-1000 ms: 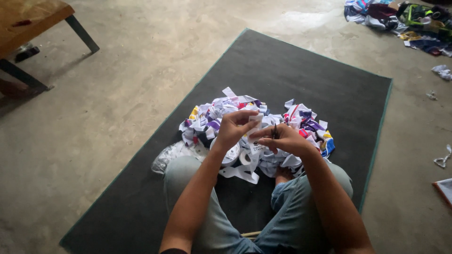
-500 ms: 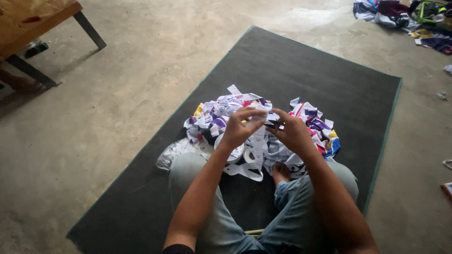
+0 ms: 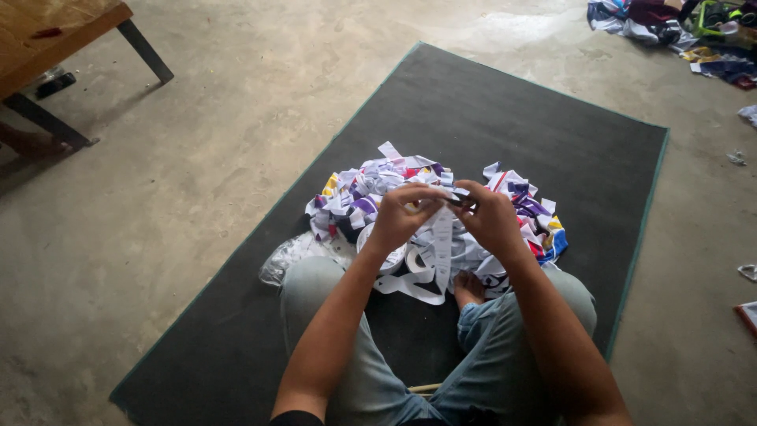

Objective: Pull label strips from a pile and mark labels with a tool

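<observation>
I sit cross-legged on a dark grey mat (image 3: 505, 118). A heap of white and coloured fabric strips (image 3: 371, 185) lies in front of my knees. My left hand (image 3: 402, 217) and my right hand (image 3: 489, 217) are raised together over the heap. Both pinch the top of a white strip (image 3: 442, 248) that hangs down between them. A small dark object shows at my right fingertips; I cannot tell what it is. A crumpled clear plastic bag (image 3: 296, 254) lies by my left knee.
A wooden table (image 3: 47, 31) with dark metal legs stands at the top left on the concrete floor. A pile of coloured cloth (image 3: 686, 28) lies at the top right. Small scraps (image 3: 745, 272) dot the floor on the right.
My hands have come closer together over the heap, and the white strip now hangs straight down between them. The view has shifted slightly.
</observation>
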